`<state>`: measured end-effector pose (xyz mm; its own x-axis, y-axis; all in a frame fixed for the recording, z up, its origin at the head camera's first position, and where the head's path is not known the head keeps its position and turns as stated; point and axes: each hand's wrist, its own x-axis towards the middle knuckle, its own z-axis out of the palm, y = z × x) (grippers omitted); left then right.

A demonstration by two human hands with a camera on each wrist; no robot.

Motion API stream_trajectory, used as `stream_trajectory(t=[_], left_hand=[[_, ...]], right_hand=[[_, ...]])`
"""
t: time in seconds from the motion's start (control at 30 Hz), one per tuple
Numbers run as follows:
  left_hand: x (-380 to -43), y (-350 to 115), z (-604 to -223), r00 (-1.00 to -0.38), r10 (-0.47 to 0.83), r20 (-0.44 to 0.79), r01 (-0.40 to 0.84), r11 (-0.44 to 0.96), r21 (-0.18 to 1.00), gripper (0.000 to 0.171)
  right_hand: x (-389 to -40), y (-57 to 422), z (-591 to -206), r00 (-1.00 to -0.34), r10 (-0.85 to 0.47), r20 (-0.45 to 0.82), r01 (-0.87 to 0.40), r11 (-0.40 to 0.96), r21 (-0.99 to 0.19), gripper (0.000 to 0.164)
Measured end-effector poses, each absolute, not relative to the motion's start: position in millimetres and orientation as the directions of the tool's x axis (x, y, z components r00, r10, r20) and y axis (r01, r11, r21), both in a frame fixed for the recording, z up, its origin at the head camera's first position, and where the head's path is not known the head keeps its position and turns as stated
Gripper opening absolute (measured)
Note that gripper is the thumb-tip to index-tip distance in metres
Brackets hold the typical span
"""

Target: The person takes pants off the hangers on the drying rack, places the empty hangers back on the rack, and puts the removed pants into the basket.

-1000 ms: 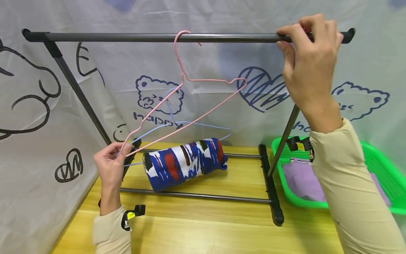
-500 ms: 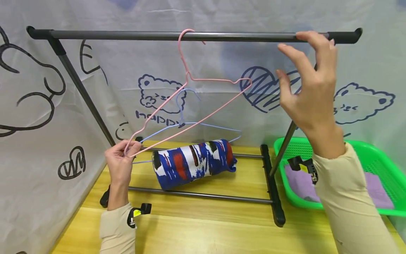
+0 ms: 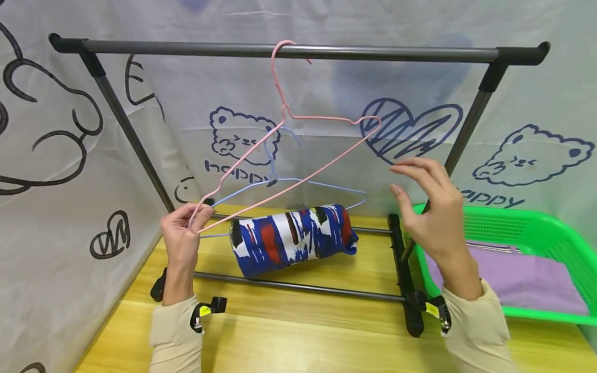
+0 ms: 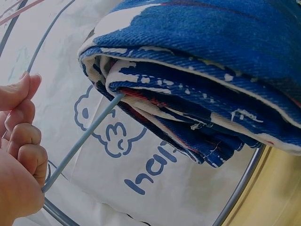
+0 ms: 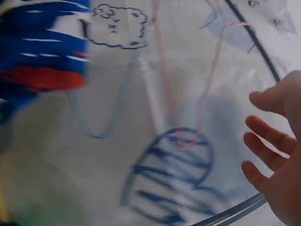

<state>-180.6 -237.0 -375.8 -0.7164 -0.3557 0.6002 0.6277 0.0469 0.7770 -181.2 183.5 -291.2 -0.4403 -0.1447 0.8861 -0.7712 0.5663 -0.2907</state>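
My left hand (image 3: 181, 233) holds the left ends of two wire hangers. One is a pink hanger (image 3: 322, 118), hooked over the rack's top rail (image 3: 396, 53) and slanting down to my fingers. The other, a blue hanger (image 3: 326, 184), hangs lower, its hook apart from the rail. A rolled or folded denim garment (image 3: 294, 238) with blue, white and red patches is draped on the blue hanger's bottom bar. In the left wrist view, that bar runs into the folded denim (image 4: 188, 84). My right hand (image 3: 431, 207) is raised right of the hangers, fingers spread and holding nothing.
A green basket (image 3: 555, 228) with a folded lilac cloth (image 3: 527, 274) stands on the right. The rack's lower bars (image 3: 298, 286) and right foot (image 3: 404, 280) sit over the wooden table (image 3: 326, 339). A white sheet with drawings (image 3: 326, 88) hangs behind.
My right hand has let go of the top rail and come down to the hangers' right side. My left hand keeps its hold; hangers and garment have shifted slightly right in view.
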Motion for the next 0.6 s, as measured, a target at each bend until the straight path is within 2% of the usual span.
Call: stream_trajectory(t=[0.17, 0.3, 0.43, 0.6], left_hand=[[-180.2, -238.5, -375.5, -0.717, -0.348, 0.604, 0.636, 0.028, 0.771, 0.011], [-179.3, -239.8, -376.0, -0.708, -0.353, 0.612, 0.65, 0.014, 0.76, 0.006], [-178.5, -241.1, -376.1, -0.702, -0.358, 0.615, 0.656, 0.01, 0.755, 0.005], [-179.6, -239.8, -374.6, -0.71, -0.348, 0.612, 0.642, 0.036, 0.765, 0.004]], right_hand=[[-181.9, 180.4, -335.4, -0.543, -0.143, 0.827, -0.741, 0.544, -0.393, 0.037], [-181.3, 173.2, -360.5, -0.592, -0.17, 0.788, -0.731, 0.525, -0.436, 0.035], [-181.8, 158.2, -383.0, -0.612, -0.199, 0.765, -0.741, 0.484, -0.466, 0.034], [-186.9, 139.4, -395.8, -0.624, -0.258, 0.738, -0.747, 0.472, -0.468, 0.04]])
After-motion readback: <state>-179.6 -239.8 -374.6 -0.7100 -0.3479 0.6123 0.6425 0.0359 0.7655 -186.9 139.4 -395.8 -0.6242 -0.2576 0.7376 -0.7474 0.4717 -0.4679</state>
